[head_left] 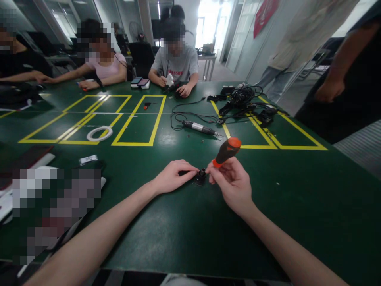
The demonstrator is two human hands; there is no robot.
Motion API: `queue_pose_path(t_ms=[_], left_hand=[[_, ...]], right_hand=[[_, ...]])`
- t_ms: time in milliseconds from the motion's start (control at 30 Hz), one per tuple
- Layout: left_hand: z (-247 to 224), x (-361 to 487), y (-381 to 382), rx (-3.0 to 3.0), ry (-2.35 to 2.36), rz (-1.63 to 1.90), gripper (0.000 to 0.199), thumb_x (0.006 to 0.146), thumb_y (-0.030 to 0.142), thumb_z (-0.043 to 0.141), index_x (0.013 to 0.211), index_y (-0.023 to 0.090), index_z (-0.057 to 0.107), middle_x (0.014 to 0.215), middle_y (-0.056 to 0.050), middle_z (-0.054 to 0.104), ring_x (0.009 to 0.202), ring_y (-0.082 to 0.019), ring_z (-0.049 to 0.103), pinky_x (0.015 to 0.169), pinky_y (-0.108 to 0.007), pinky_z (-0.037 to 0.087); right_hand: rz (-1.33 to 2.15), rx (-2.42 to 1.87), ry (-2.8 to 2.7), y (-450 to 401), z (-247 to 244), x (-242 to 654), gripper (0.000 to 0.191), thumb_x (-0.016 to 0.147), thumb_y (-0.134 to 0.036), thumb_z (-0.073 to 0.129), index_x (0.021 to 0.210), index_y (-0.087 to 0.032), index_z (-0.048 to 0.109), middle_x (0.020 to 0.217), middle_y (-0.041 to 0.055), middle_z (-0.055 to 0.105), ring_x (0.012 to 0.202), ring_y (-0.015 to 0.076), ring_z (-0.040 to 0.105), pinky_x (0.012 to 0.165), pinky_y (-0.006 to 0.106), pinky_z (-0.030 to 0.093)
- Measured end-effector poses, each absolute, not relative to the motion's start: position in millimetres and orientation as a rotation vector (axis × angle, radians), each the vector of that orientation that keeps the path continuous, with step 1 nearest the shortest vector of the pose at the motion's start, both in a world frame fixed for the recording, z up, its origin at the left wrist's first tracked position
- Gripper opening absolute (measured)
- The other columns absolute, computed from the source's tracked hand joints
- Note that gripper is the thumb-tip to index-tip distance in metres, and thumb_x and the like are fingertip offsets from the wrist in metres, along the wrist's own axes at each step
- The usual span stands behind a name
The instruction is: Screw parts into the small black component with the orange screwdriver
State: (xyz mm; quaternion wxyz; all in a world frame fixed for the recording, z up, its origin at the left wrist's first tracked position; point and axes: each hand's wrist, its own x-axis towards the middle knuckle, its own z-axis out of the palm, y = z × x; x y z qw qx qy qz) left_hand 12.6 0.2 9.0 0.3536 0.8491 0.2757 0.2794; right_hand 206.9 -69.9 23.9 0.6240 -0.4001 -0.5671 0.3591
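A small black round part (200,177) with a short upright neck stands on the green table in front of me. My left hand (174,176) reaches in from the left, thumb and fingertips closed on the side of that part. My right hand (236,186) is at the part's right, its fingers wrapped low around a screwdriver (228,151) with an orange and black handle. The handle leans up and to the right. The fingers hide the screwdriver's shaft and tip, so I cannot tell whether it touches the part.
Beyond my hands lies an electric screwdriver (198,127) with its cable. A heap of black cables (242,99) is at back right. On the left are a white tape ring (100,134) and blurred flat items. People sit across the table; others stand at right.
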Motion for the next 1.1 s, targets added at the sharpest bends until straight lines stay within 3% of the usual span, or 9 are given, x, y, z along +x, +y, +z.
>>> queue_pose_path(t_ms=[467, 633, 1100], left_hand=[[7.6, 12.7, 0.2, 2.190, 0.724, 0.726, 0.023, 0.100, 0.028, 0.059, 0.103, 0.019, 0.081, 0.099, -0.006, 0.081, 0.092, -0.018, 0.070, 0.091, -0.031, 0.053], [10.0, 12.7, -0.3, 2.185, 0.728, 0.715, 0.024, 0.100, 0.029, 0.059, 0.103, 0.020, 0.081, 0.099, -0.006, 0.081, 0.091, -0.018, 0.070, 0.091, -0.031, 0.053], [8.6, 11.6, 0.5, 2.178, 0.725, 0.700, 0.025, 0.100, 0.029, 0.058, 0.104, 0.019, 0.081, 0.101, -0.007, 0.081, 0.092, -0.018, 0.070, 0.091, -0.032, 0.053]], right_hand=[[0.809, -0.973, -1.326, -68.7, 24.9, 206.9, 0.020, 0.093, -0.041, 0.070, 0.093, -0.021, 0.066, 0.076, 0.0010, 0.068, 0.056, 0.0118, 0.060, 0.054, 0.026, 0.055], [0.804, -0.987, -1.305, -70.2, 24.8, 206.5, 0.019, 0.090, -0.037, 0.073, 0.090, -0.022, 0.062, 0.075, 0.0004, 0.069, 0.058, 0.0120, 0.060, 0.057, 0.026, 0.056], [0.736, -0.976, -1.349, -68.0, 26.5, 206.2, 0.011, 0.094, -0.030, 0.066, 0.088, -0.021, 0.067, 0.081, 0.0008, 0.061, 0.057, 0.0100, 0.055, 0.053, 0.025, 0.052]])
